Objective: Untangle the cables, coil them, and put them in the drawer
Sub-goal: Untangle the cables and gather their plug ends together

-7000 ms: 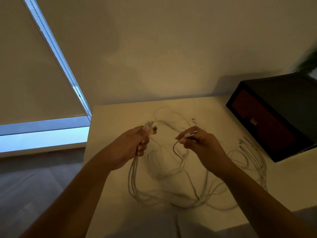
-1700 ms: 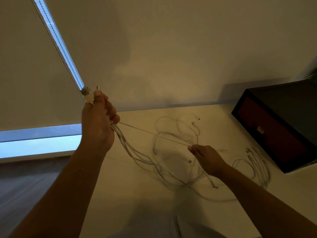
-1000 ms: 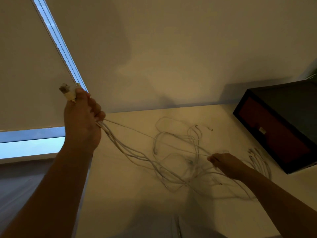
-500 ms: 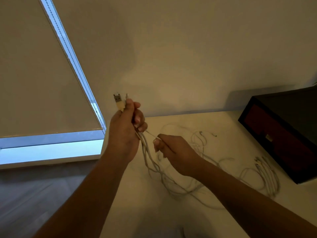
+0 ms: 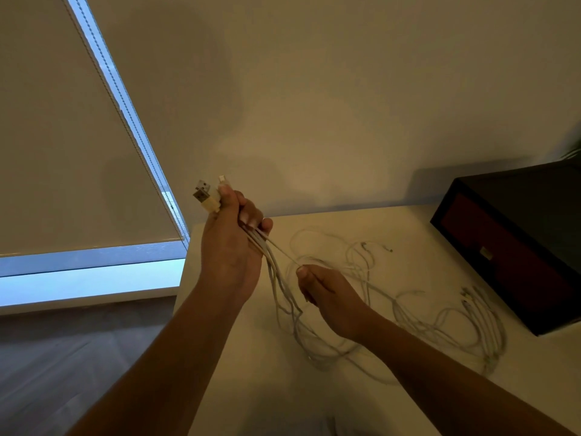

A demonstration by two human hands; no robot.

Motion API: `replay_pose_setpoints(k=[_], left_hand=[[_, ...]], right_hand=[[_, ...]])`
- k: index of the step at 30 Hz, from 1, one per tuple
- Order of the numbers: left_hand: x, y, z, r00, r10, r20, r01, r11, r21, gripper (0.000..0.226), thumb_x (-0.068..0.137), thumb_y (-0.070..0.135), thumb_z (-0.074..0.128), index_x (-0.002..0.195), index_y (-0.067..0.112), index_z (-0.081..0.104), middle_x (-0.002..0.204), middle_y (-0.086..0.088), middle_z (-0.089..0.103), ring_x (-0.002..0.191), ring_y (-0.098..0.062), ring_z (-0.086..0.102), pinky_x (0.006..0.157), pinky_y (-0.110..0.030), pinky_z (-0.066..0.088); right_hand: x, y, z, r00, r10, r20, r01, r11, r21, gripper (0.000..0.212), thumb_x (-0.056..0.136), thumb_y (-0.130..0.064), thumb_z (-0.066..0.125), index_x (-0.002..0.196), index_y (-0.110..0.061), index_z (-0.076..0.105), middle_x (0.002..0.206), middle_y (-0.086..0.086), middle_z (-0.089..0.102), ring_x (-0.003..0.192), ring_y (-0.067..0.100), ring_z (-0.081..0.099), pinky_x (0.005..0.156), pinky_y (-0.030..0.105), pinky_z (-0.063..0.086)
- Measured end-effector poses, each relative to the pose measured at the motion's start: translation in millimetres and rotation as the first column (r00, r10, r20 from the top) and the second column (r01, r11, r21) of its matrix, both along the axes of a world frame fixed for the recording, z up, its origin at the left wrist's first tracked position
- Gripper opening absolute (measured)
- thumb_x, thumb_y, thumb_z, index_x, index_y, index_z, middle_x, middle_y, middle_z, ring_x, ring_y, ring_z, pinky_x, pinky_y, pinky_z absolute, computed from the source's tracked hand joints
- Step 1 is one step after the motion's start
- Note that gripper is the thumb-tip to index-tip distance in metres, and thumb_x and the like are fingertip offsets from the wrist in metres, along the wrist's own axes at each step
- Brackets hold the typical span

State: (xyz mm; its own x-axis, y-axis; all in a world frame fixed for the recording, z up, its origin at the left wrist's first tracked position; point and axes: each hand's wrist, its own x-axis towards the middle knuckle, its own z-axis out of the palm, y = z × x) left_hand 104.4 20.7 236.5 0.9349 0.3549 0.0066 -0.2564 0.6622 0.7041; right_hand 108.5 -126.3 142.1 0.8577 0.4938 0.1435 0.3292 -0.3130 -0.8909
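Two bare forearms reach up from the bottom edge over the near part of a plain white table (image 5: 267,398), with grey floor (image 5: 63,357) to the left of it. The right hand (image 5: 330,297) is lower and closer, just above the tabletop, thumb and forefinger pressed together on one thin white strand (image 5: 283,253) that runs taut up to the other fist. The left hand (image 5: 231,247) is raised higher, its fingers curled tight round a bunch of thin white charging cables (image 5: 273,269) (how many is hard to count). Their white USB plugs with metal tips (image 5: 204,196) stick out above the thumb, and the cords hang from under the little finger. They drop to the table between the two hands and spread away to the right in a loose, crossing tangle. A separate looped bunch of white leads (image 5: 484,319) lies further right, near a dark rectangular box (image 5: 518,196) on the table's far right corner. The box's red drawer front (image 5: 503,256) faces the tangle and carries a small pale pull (image 5: 485,253). Behind the table rises a bare cream wall (image 5: 314,89). To the far left, a beige roller blind (image 5: 63,136) leaves a strip of blue-lit window (image 5: 88,278) showing below it.
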Motion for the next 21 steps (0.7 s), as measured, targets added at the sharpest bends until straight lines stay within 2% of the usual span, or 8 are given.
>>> replay_pose_setpoints(k=[2, 5, 11, 14, 18, 21], left_hand=[[0, 3, 0, 0.999, 0.033, 0.008, -0.033, 0.999, 0.016, 0.036, 0.102, 0.033, 0.037, 0.07, 0.017, 0.039, 0.05, 0.007, 0.032, 0.047, -0.006, 0.03, 0.048, -0.019, 0.031], [3, 17, 2, 0.995, 0.102, 0.022, -0.102, 0.995, 0.007, 0.034, 0.102, 0.031, 0.037, 0.07, 0.019, 0.037, 0.05, 0.008, 0.03, 0.047, -0.006, 0.027, 0.045, -0.018, 0.027], [5, 56, 13, 0.973, 0.223, 0.053, -0.223, 0.975, -0.01, 0.04, 0.103, 0.03, 0.041, 0.065, 0.02, 0.034, 0.05, 0.008, 0.028, 0.047, -0.008, 0.024, 0.046, -0.019, 0.024], [2, 63, 14, 0.966, 0.253, 0.047, -0.255, 0.966, 0.043, 0.041, 0.102, 0.03, 0.041, 0.063, 0.02, 0.033, 0.052, 0.006, 0.027, 0.049, -0.01, 0.023, 0.048, -0.021, 0.023], [2, 54, 11, 0.966, 0.255, -0.033, -0.236, 0.932, 0.274, 0.037, 0.103, 0.026, 0.04, 0.067, 0.021, 0.032, 0.05, 0.01, 0.03, 0.046, -0.006, 0.024, 0.044, -0.019, 0.021], [1, 39, 4, 0.981, 0.172, -0.095, -0.092, 0.83, 0.551, 0.032, 0.102, 0.019, 0.042, 0.07, 0.022, 0.042, 0.045, 0.011, 0.043, 0.042, -0.001, 0.032, 0.043, -0.015, 0.023]], right_hand=[[5, -9, -5, 0.999, -0.025, -0.028, 0.025, 1.0, -0.006, 0.044, 0.1, -0.043, 0.036, 0.059, -0.027, 0.041, 0.053, -0.016, 0.046, 0.052, 0.0, 0.039, 0.057, 0.015, 0.031], [11, -29, -17, 0.997, -0.063, -0.04, 0.06, 0.995, -0.076, 0.043, 0.1, -0.035, 0.035, 0.06, -0.022, 0.04, 0.051, -0.017, 0.044, 0.052, 0.0, 0.039, 0.056, 0.017, 0.031], [11, -85, -54, 0.974, -0.224, -0.042, 0.204, 0.938, -0.28, 0.041, 0.095, -0.044, 0.036, 0.059, -0.024, 0.038, 0.053, -0.012, 0.039, 0.05, 0.001, 0.035, 0.055, 0.025, 0.03], [7, -112, -67, 0.958, -0.281, -0.063, 0.24, 0.899, -0.366, 0.041, 0.093, -0.048, 0.035, 0.061, -0.023, 0.04, 0.055, -0.011, 0.039, 0.048, 0.001, 0.036, 0.054, 0.024, 0.029], [3, -124, -66, 0.961, -0.274, -0.03, 0.22, 0.828, -0.516, 0.046, 0.088, -0.057, 0.027, 0.065, -0.02, 0.045, 0.058, -0.007, 0.046, 0.053, 0.008, 0.041, 0.055, 0.029, 0.032], [0, -109, -42, 0.981, -0.193, -0.015, 0.157, 0.838, -0.522, 0.041, 0.095, -0.05, 0.031, 0.066, -0.025, 0.045, 0.058, -0.007, 0.047, 0.053, 0.008, 0.042, 0.055, 0.027, 0.033]])
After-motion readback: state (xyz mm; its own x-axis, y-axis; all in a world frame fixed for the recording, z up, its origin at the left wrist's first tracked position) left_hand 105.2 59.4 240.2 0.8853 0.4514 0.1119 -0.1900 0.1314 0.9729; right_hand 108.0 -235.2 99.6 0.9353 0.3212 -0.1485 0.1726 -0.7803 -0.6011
